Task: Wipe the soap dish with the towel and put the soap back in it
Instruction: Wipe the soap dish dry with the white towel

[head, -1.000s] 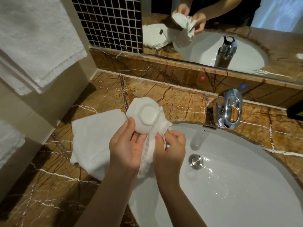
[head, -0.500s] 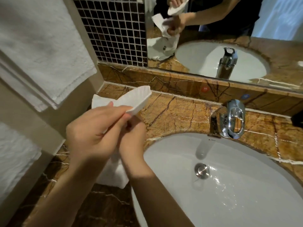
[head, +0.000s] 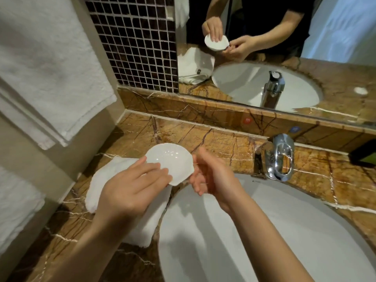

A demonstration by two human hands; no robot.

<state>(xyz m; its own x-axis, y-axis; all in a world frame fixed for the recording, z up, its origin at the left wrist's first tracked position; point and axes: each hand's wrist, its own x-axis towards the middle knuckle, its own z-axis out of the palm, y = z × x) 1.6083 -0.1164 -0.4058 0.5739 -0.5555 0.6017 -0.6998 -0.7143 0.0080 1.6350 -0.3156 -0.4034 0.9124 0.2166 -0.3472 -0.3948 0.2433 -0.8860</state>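
The white shell-shaped soap dish is held bowl side up over the marble counter, left of the basin. My left hand pinches its near-left rim, thumb on the inside. My right hand hovers just right of the dish with fingers spread, holding nothing that I can see. The white towel lies flat on the counter under my left hand, partly hidden by it. No soap is visible.
White oval basin fills the lower right, chrome faucet behind it. Brown marble counter runs to a mirror and dark mosaic tiles. White towels hang at left. A dark object sits at the far right edge.
The dish went from underside up, wrapped in the towel, to bowl side up. My right hand let go of the towel, which now lies on the counter.
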